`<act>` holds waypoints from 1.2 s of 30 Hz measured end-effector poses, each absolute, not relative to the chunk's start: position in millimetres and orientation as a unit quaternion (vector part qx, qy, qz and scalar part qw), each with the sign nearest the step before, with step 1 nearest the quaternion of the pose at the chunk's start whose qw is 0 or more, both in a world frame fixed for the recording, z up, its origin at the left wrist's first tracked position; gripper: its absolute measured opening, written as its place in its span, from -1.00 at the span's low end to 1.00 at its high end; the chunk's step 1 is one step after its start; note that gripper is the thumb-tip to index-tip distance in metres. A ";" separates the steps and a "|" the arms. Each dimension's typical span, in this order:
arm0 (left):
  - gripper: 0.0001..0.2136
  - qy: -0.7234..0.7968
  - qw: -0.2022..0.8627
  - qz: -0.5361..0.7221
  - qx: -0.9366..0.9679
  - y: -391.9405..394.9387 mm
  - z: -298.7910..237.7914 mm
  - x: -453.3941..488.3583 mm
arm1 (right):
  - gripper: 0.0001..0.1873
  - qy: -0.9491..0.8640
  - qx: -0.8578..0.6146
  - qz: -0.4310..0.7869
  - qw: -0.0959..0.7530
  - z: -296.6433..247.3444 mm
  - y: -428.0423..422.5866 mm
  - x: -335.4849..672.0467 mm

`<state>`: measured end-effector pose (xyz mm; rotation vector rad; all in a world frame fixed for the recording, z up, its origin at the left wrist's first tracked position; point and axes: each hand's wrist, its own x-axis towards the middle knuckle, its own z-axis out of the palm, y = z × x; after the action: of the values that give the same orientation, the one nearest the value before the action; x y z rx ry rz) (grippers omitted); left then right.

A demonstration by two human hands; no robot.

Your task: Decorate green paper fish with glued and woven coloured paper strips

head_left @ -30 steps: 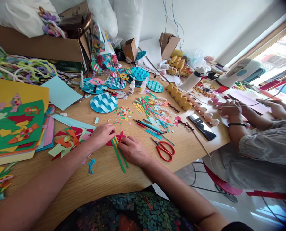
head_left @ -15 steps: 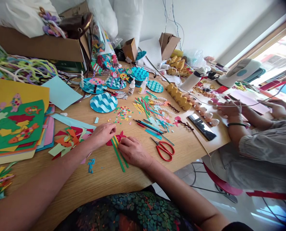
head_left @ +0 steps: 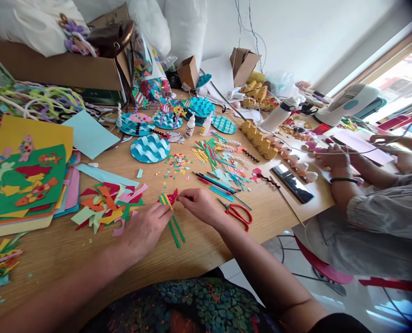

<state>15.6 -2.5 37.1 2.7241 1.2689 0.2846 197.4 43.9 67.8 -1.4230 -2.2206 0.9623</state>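
A red paper fish with yellow and green paper strips glued across it lies near the front of the wooden table. My left hand rests on the table just left of the strips, fingertips touching them, fingers loosely together. My right hand pinches the right edge of the fish between thumb and fingers. Red-handled scissors lie just right of my right hand.
Coloured paper scraps and stacked sheets lie left. Blue wavy paper discs, glue bottles, paper strips and a phone sit farther back. A cardboard box stands at back left. Another person's hands work at right.
My left hand slid from the fish's upper left down toward me, uncovering the scraps. My right hand moved up and away from me and now pinches the fish's right side.
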 end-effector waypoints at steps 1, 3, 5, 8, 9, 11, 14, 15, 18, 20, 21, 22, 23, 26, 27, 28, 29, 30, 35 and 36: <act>-0.64 0.421 0.055 0.092 0.901 -6.1 34.8 18.0 | -0.76 -0.776 -0.503 0.349 0.151 68.1 47.5 192.9; -0.64 0.420 0.035 0.090 0.902 -10.1 31.2 22.0 | -0.75 -0.768 -0.511 0.363 0.129 67.6 53.8 184.0; -0.64 0.414 0.002 0.088 0.906 -11.4 28.9 24.6 | -0.76 -0.763 -0.521 0.366 0.111 66.5 58.8 176.9; -0.65 0.401 -0.032 0.090 0.911 -12.2 26.5 25.6 | -0.76 -0.769 -0.525 0.355 0.084 64.8 63.6 170.3; -0.65 0.398 -0.031 0.090 0.912 -12.5 26.0 25.4 | -0.77 -0.774 -0.521 0.351 0.076 64.2 64.6 169.0; -0.66 0.398 -0.022 0.088 0.913 -13.3 25.5 25.1 | -0.77 -0.783 -0.516 0.343 0.060 62.6 66.3 167.3; -0.67 0.402 -0.009 0.081 0.912 -14.7 25.5 25.0 | -0.76 -0.792 -0.515 0.326 0.039 59.8 69.8 165.1; -0.67 0.403 -0.005 0.078 0.912 -15.2 25.4 25.2 | -0.75 -0.795 -0.513 0.321 0.031 59.1 71.5 164.3; -0.67 0.408 0.004 0.076 0.910 -16.7 23.4 25.6 | -0.74 -0.808 -0.502 0.308 0.015 58.4 77.4 161.4; -0.67 0.414 0.004 0.079 0.907 -17.6 21.2 25.7 | -0.74 -0.812 -0.502 0.298 0.012 59.5 80.6 159.8; -0.67 0.416 0.002 0.080 0.906 -17.9 20.2 25.8 | -0.74 -0.813 -0.504 0.292 0.015 60.2 81.5 159.3; -0.67 0.417 0.000 0.081 0.905 -18.1 19.4 25.8 | -0.74 -0.814 -0.505 0.288 0.020 60.9 81.9 159.0; -0.67 0.418 -0.001 0.081 0.905 -18.2 19.0 25.8 | -0.73 -0.816 -0.503 0.285 0.025 61.5 82.0 158.8; -0.66 0.416 0.001 0.080 0.906 -18.0 20.8 25.6 | -0.73 -0.823 -0.491 0.284 0.020 62.3 81.3 158.3; -0.67 0.416 0.003 0.077 0.906 -18.1 22.1 25.6 | -0.73 -0.825 -0.489 0.283 0.010 62.3 81.3 158.0; -0.67 0.416 0.004 0.073 0.906 -18.2 23.4 25.6 | -0.73 -0.827 -0.487 0.280 0.001 62.3 81.8 157.5; -0.67 0.417 0.005 0.068 0.907 -18.5 24.5 25.7 | -0.73 -0.829 -0.487 0.275 -0.005 62.4 82.5 157.1; -0.67 0.418 0.006 0.062 0.906 -18.9 25.3 25.8 | -0.73 -0.831 -0.487 0.270 -0.006 62.7 83.3 156.7; -0.67 0.427 0.004 0.059 0.902 -20.9 23.0 26.4 | -0.72 -0.832 -0.486 0.267 -0.001 66.8 85.2 157.3; -0.67 0.426 0.003 0.063 0.903 -21.1 22.2 26.4 | -0.72 -0.834 -0.481 0.271 -0.009 67.3 84.8 157.5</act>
<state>26.4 -21.1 22.2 2.8299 1.3355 0.1978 157.5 84.8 67.3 -1.5195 -2.6332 0.8574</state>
